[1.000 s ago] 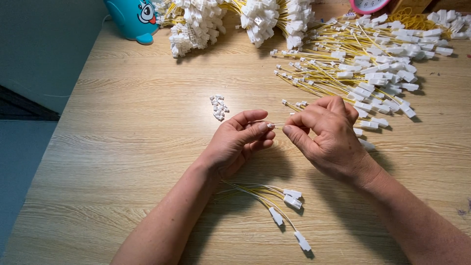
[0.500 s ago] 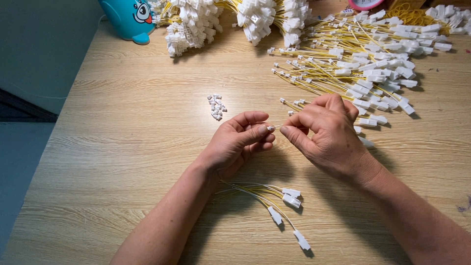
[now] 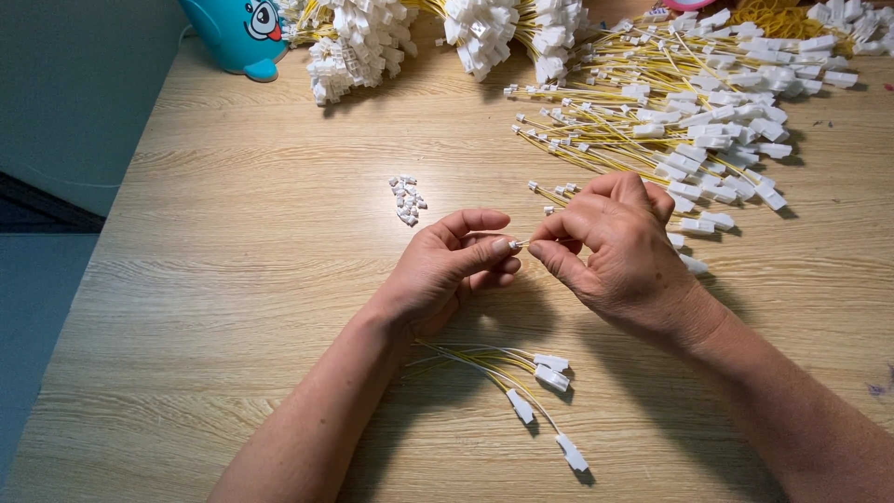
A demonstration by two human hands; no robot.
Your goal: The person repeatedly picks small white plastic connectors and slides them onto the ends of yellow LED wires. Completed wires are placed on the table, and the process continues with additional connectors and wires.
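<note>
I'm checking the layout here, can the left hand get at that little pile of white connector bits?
Probably yes: the small white pieces lie on bare table just beyond the left hand, nothing between.

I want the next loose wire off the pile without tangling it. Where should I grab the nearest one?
Take the nearest wire by its small white tip, coming from the left: the tips fan toward the bare table, while the big connectors lie bunched on the far side. The right hand is closest.

No packages, labels, signs or screens on the wooden table (image 3: 233,279)
</note>
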